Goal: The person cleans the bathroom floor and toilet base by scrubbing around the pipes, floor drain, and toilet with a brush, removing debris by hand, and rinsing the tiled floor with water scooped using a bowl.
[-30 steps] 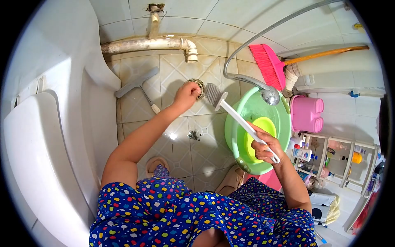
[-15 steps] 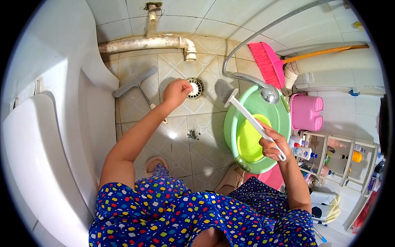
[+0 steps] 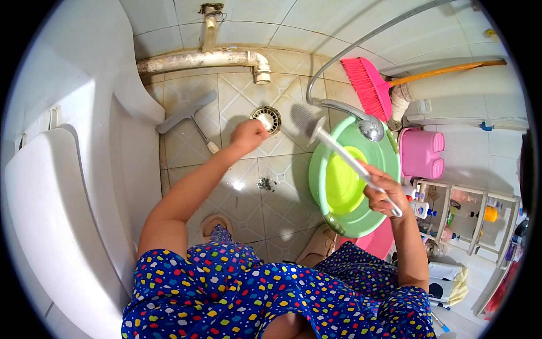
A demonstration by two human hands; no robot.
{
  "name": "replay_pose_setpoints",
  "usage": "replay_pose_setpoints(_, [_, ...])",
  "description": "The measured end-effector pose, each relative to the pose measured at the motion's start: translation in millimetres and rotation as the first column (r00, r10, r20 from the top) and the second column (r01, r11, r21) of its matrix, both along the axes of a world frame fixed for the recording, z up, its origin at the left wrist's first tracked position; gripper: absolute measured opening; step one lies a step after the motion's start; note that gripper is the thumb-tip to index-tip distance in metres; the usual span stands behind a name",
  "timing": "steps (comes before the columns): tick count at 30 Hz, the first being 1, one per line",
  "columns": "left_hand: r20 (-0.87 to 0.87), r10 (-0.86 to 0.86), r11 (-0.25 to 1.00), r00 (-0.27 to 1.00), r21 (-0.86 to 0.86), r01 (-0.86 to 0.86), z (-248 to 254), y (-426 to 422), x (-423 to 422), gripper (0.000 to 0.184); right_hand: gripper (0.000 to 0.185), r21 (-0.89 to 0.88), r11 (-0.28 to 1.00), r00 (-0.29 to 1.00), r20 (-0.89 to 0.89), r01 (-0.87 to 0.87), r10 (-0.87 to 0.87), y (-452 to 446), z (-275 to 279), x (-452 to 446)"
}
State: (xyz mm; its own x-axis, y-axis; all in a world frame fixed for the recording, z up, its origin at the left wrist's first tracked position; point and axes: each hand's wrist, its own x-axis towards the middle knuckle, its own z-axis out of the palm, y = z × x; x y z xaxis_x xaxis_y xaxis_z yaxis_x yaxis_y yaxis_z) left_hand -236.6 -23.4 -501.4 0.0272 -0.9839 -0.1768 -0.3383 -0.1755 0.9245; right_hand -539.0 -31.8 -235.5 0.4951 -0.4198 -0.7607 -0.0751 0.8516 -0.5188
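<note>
My right hand (image 3: 387, 191) grips the white handle of a toilet brush (image 3: 351, 161). Its grey bristled head, smeared by motion, points up and left over the floor beside the green basin (image 3: 316, 186). My left hand (image 3: 249, 137) is closed, fingertips pressed together, just in front of the round floor drain (image 3: 273, 116). Whatever those fingers hold, if anything, is hidden. On the tiles below the drain lies a small clump of dark debris (image 3: 266, 183). A lime-green bowl (image 3: 345, 189) sits inside the basin.
A chrome shower head (image 3: 370, 129) rests on the basin's rim, its hose rising behind. A pink broom (image 3: 370, 90) leans by the wall, near a pink bucket (image 3: 420, 152). A grey squeegee (image 3: 187, 113) lies left of the drain. Shelves with bottles (image 3: 466, 217) stand right.
My left hand has come slightly down and right, staying closed. My right hand and the brush have shifted a little to the right, the brush head blurring.
</note>
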Motion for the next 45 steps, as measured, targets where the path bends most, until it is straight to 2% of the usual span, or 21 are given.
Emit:
replay_pose_setpoints(1, [0.265,0.019,1.0,0.964,-0.003,-0.018,-4,2,9,0.01,0.052,-0.003,1.0,1.0,-0.003,-0.001,0.001,-3,9,-2])
replay_pose_setpoints(5, [0.466,-0.009,0.994,0.885,0.1,-0.043,-12,15,19,0.008,0.049,-0.267,0.962,0.995,-0.066,0.05,-0.07,-13,23,1])
replay_pose_setpoints(7, [0.724,-0.139,0.928,0.676,-0.142,0.343,-24,27,-6,0.009,0.045,-0.368,0.912,0.945,-0.321,-0.184,0.061,-17,18,16])
replay_pose_setpoints(9, [0.647,-0.333,0.792,0.686,-0.204,0.576,0,46,-41,0.009,0.042,-0.318,0.872,0.846,-0.503,-0.372,0.177,-21,-4,39])
replay_pose_setpoints(11, [0.728,-0.54,0.588,0.422,-0.033,0.808,18,61,-77,0.009,0.041,-0.403,0.61,0.651,-0.715,-0.682,0.255,-33,-40,62])
replay_pose_setpoints(13, [0.792,-0.315,0.387,0.523,-0.396,0.833,39,82,-78,0.013,0.044,-0.423,0.433,0.551,-0.803,-0.796,0.227,-62,-97,73])
replay_pose_setpoints(15, [0.772,-0.248,0.441,0.586,-0.449,0.777,51,95,-75,0.014,0.045,-0.475,0.262,0.524,-0.835,-0.84,0.168,-79,-122,100])
replay_pose_setpoints(17, [0.746,-0.175,0.492,0.643,-0.5,0.713,58,98,-78,0.015,0.044,-0.179,0.116,0.195,-0.971,-0.977,0.14,-79,-128,134])
replay_pose_setpoints(20, [0.708,-0.563,0.474,0.426,-0.145,0.869,64,88,-100,0.019,0.044,-0.137,0.113,0.153,-0.977,-0.984,0.149,-77,-149,146])
replay_pose_setpoints(24, [0.756,-0.558,0.335,0.342,-0.172,0.926,63,87,-94,0.018,0.044,-0.15,0.144,0.165,-0.981,-0.978,0.1,-91,-166,124])
replay_pose_setpoints(26, [0.604,-0.193,0.343,0.773,-0.696,0.63,41,97,-81,0.018,0.042,-0.09,0.138,0.102,-0.992,-0.986,0.079,-86,-150,117])
replay_pose_setpoints(27, [0.619,-0.175,0.36,0.766,-0.684,0.635,41,95,-76,0.018,0.041,-0.047,0.134,0.057,-0.996,-0.99,0.07,-81,-136,109])
replay_pose_setpoints(29, [0.726,-0.54,0.553,0.427,-0.077,0.83,46,81,-79,0.025,0.041,-0.406,0.043,0.409,-0.906,-0.913,0.113,-71,-130,60])
replay_pose_setpoints(30, [0.606,-0.739,0.536,0.294,0.265,0.801,45,66,-82,0.033,0.042,-0.461,0.212,0.504,-0.827,-0.862,0.248,-57,-103,58])
replay_pose_setpoints(31, [0.607,-0.727,0.581,0.321,0.294,0.759,39,68,-71,0.033,0.04,-0.322,0.46,0.502,-0.791,-0.828,0.349,-37,-67,69])
replay_pose_setpoints(34, [0.582,-0.159,0.929,0.798,-0.185,0.32,5,110,-44,0.037,0.041,-0.375,0.606,0.676,-0.62,-0.701,0.399,-13,-62,55])
replay_pose_setpoints(37, [0.577,0.258,0.925,0.775,-0.38,-0.025,-5,161,-3,0.028,0.043,-0.384,0.743,0.819,-0.426,-0.548,0.384,1,-63,46])
replay_pose_setpoints(39, [0.456,0.161,0.985,0.875,-0.025,-0.169,26,207,24,0.016,0.043,-0.424,0.714,0.821,-0.41,-0.557,0.397,9,-62,33])
replay_pose_setpoints(40, [0.454,0.417,0.909,0.787,-0.202,-0.364,43,244,23,0.019,0.043,-0.43,0.726,0.837,-0.382,-0.536,0.391,10,-64,24])
replay_pose_setpoints(42, [0.429,0.521,0.796,0.738,0.067,-0.601,73,327,7,0.017,0.043,-0.436,0.76,0.87,-0.344,-0.482,0.354,9,-72,13])
replay_pose_setpoints(45, [0.695,0.435,0.684,0.572,0.158,-0.712,91,442,-20,0.021,0.045,-0.429,0.828,0.93,-0.228,-0.361,0.288,-12,-87,16])
